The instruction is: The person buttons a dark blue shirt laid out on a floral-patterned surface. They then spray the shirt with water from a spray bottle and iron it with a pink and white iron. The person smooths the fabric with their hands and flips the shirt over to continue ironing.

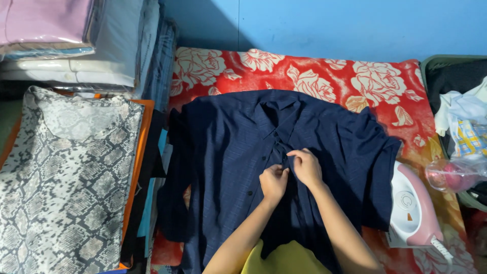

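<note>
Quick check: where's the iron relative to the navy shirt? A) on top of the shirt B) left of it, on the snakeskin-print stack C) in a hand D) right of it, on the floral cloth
D: the iron rests on the floral cloth beside the shirt's right edge; both hands are at the shirt's button placket.

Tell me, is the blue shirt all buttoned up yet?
Not yet. The navy shirt already lies spread flat on the red flowered cloth. The left hand and right hand are pinching its front placket midway. The buttons lower down look undone, and the iron sits aside.
</note>
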